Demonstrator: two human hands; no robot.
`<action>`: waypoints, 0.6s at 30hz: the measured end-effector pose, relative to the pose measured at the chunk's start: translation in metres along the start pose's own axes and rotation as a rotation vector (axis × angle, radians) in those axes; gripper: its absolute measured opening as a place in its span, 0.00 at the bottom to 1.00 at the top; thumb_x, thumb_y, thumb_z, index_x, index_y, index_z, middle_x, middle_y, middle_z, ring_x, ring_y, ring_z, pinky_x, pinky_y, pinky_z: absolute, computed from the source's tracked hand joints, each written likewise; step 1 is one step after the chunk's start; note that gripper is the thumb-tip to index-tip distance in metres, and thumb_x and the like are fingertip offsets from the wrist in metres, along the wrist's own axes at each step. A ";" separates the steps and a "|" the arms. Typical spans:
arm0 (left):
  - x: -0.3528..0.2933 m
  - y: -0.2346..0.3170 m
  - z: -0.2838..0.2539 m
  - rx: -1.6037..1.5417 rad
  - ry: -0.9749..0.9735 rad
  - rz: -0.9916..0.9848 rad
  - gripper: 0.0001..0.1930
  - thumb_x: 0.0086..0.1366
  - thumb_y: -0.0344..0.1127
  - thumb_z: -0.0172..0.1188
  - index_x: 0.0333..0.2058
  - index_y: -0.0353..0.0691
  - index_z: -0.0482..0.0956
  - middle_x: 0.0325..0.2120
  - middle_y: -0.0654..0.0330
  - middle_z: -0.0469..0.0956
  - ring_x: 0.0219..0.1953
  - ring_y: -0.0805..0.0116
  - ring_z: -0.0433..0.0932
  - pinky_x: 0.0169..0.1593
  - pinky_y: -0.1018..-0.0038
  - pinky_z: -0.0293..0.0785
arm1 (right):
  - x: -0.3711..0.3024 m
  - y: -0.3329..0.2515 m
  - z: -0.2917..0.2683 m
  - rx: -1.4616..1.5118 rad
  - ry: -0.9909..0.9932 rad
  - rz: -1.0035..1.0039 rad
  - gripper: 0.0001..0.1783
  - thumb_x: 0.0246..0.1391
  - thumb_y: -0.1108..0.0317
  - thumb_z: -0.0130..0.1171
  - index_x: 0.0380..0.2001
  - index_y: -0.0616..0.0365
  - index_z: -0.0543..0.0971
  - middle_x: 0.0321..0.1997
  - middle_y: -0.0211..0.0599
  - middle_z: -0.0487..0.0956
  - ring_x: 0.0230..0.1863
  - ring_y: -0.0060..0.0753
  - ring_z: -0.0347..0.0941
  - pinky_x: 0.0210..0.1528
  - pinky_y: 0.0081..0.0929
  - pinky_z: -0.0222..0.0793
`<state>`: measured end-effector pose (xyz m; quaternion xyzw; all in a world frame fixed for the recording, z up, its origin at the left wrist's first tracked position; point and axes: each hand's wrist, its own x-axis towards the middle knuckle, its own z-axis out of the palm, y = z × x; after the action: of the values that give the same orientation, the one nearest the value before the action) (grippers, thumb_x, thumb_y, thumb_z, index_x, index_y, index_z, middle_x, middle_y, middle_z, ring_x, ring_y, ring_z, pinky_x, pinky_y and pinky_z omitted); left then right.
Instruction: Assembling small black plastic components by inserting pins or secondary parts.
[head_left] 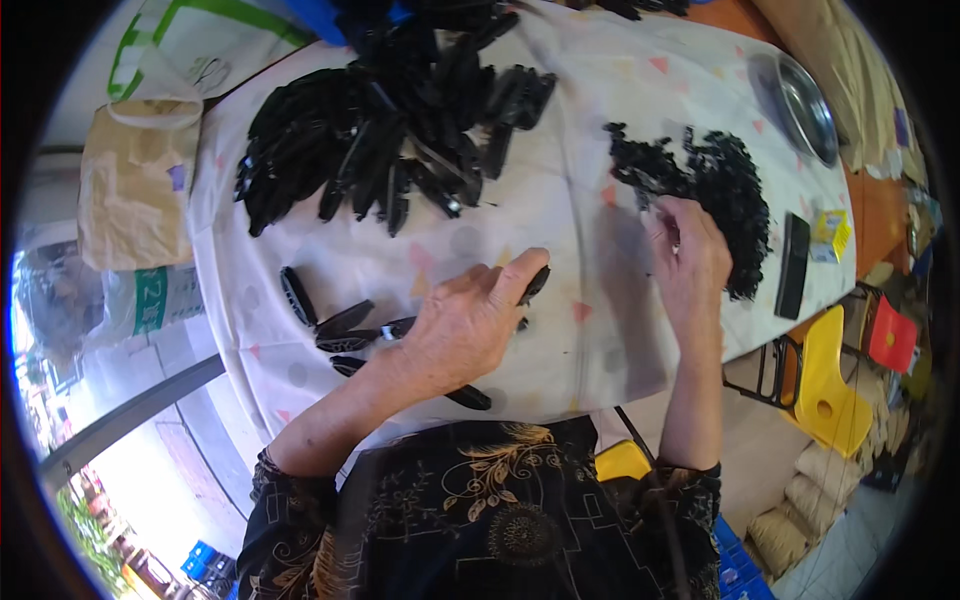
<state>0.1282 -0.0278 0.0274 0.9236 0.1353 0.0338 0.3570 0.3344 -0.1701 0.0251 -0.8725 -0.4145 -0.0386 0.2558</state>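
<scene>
My left hand (pixel 462 325) with fingers curled around a slim black plastic piece (pixel 535 284) near the desk's (pixel 560 200) middle, my right hand (pixel 690 265) with fingers loosely bent, fingertips touching a heap of small black parts (pixel 725 180), glossy elongated pieces (pixel 345 325) lying just beside my left wrist

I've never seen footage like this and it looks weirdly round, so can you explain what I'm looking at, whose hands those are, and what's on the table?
There is no machine here. One camera worn on a person's head looks down at their own two bare hands; its wide lens bends the edges into a circle.

The table cloth is white with small coloured triangles. On it lie a big pile of long black plastic pieces, a heap of small black bits, and a few finished-looking long black pieces near the person.

The left hand holds one long black piece in its fingers. The right hand reaches into the small bits. A metal bowl sits at the far right.
</scene>
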 end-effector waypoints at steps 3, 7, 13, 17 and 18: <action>-0.006 -0.007 -0.003 -0.219 0.027 -0.047 0.32 0.55 0.23 0.58 0.57 0.42 0.57 0.28 0.50 0.77 0.33 0.49 0.77 0.38 0.61 0.71 | 0.012 0.006 0.015 -0.316 -0.047 -0.137 0.09 0.50 0.66 0.61 0.31 0.58 0.75 0.28 0.37 0.76 0.32 0.41 0.73 0.35 0.34 0.69; -0.019 -0.026 -0.006 -0.613 -0.122 -0.274 0.33 0.59 0.25 0.57 0.60 0.41 0.50 0.21 0.50 0.75 0.23 0.56 0.77 0.32 0.66 0.71 | 0.015 0.004 0.029 -0.317 -0.079 -0.174 0.07 0.50 0.69 0.60 0.30 0.58 0.74 0.30 0.38 0.74 0.34 0.43 0.73 0.36 0.36 0.69; -0.038 -0.020 -0.003 -0.599 -0.125 -0.230 0.30 0.59 0.26 0.56 0.58 0.41 0.55 0.22 0.52 0.74 0.23 0.61 0.77 0.30 0.68 0.72 | 0.009 -0.007 0.027 0.035 -0.165 -0.159 0.07 0.49 0.76 0.59 0.31 0.60 0.72 0.29 0.41 0.71 0.30 0.45 0.72 0.31 0.35 0.67; -0.054 -0.002 0.002 -0.374 -0.180 -0.138 0.28 0.58 0.30 0.57 0.57 0.44 0.58 0.27 0.49 0.76 0.26 0.49 0.79 0.31 0.60 0.75 | 0.005 -0.006 0.030 0.226 -0.267 -0.133 0.08 0.48 0.78 0.59 0.31 0.61 0.71 0.29 0.41 0.71 0.27 0.42 0.69 0.30 0.33 0.66; -0.057 0.002 0.003 -0.271 -0.236 -0.142 0.27 0.59 0.32 0.57 0.57 0.45 0.58 0.26 0.50 0.76 0.26 0.49 0.79 0.31 0.60 0.75 | 0.004 -0.006 0.030 0.240 -0.289 -0.120 0.08 0.48 0.79 0.59 0.31 0.61 0.71 0.28 0.41 0.71 0.26 0.40 0.69 0.30 0.31 0.66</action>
<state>0.0741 -0.0467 0.0282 0.8528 0.1515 -0.0822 0.4929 0.3282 -0.1497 0.0032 -0.8059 -0.4999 0.1215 0.2929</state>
